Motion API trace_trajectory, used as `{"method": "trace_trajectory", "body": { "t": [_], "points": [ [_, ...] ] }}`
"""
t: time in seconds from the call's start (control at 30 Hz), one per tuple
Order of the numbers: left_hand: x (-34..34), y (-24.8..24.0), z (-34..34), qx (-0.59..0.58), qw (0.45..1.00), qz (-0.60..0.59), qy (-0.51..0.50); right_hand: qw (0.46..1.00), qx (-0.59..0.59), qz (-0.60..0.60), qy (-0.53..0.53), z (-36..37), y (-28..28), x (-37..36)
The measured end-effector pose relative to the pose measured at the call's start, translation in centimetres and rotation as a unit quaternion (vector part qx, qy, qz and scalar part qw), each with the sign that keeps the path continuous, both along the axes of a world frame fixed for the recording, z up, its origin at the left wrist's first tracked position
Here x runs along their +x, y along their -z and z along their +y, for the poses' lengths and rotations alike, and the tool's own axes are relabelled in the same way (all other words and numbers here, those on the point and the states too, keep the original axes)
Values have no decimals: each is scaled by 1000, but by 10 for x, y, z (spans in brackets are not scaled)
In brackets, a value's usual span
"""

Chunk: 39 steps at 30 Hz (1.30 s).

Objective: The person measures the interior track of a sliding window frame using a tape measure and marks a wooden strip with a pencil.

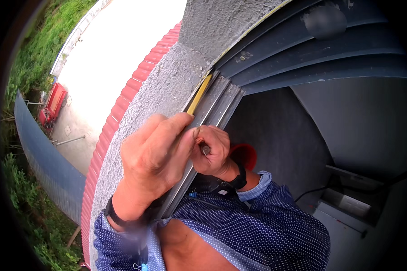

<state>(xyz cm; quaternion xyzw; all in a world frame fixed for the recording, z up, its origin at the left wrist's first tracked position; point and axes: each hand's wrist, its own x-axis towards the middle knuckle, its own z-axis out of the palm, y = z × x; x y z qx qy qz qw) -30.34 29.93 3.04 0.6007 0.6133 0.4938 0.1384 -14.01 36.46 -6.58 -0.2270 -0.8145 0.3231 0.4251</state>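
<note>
To the person's left, beyond the wall, a wide stretch of pale ground (pixel 88 90) opens out, washed almost white by daylight and bordered by green plants (pixel 25 198). To the right is a dim interior (pixel 276 122), whose dark space gives open room beside the right arm. A dark blue slatted shutter (pixel 312 54) closes off the upper right, its lower edge curving above that space. The rough grey wall (pixel 163 81) runs diagonally past the left hand, with a red corrugated strip (pixel 117 106) along its outer edge. A blue-grey curved panel (pixel 49 158) stands farther out, near a red vehicle (pixel 53 103). Between wall and interior, a grooved metal track (pixel 217 99) slants up to the shutter's corner; room is tight there, with wall close on one side. An open metal box (pixel 348 203) sits at the lower right, a dark cable by it. The left hand (pixel 156 151) has thumb and index finger closed on the lower end of a yellow strip (pixel 200 95), which lies along the track's wall-side edge and reaches toward the corner. Just beside it, the right hand (pixel 210 149) is curled tight around a small metal-ended object (pixel 205 150), mostly hidden. Behind the right wrist shows a red bucket (pixel 246 155).
</note>
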Motion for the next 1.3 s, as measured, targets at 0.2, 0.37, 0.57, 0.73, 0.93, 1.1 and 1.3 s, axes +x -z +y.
{"method": "trace_trajectory", "body": {
  "t": [0.2, 0.37, 0.57, 0.73, 0.93, 1.1, 1.3],
  "points": [
    [-8, 16, 22, 38, 999, 6, 11, 1000, -7, 7, 8, -1, -4, 0],
    [-14, 21, 29, 57, 995, 44, 69, 998, -4, 57, -8, 1, -4, 1],
    [-16, 6, 19, 21, 991, 58, 117, 998, -1, 66, 1, 1, -3, 2],
    [-26, -20, 8, -17, 992, 22, 120, 998, -4, 60, 10, 0, -3, 1],
    [-34, -30, -12, -13, 994, 13, 111, 998, -9, 61, 26, -2, 2, 0],
    [-36, -24, -20, 4, 998, -25, 58, 997, -1, 71, 28, -2, 5, -2],
    [-32, -11, -6, 67, 997, -19, 35, 998, -16, 62, 22, -3, 4, -2]
  ]
}}
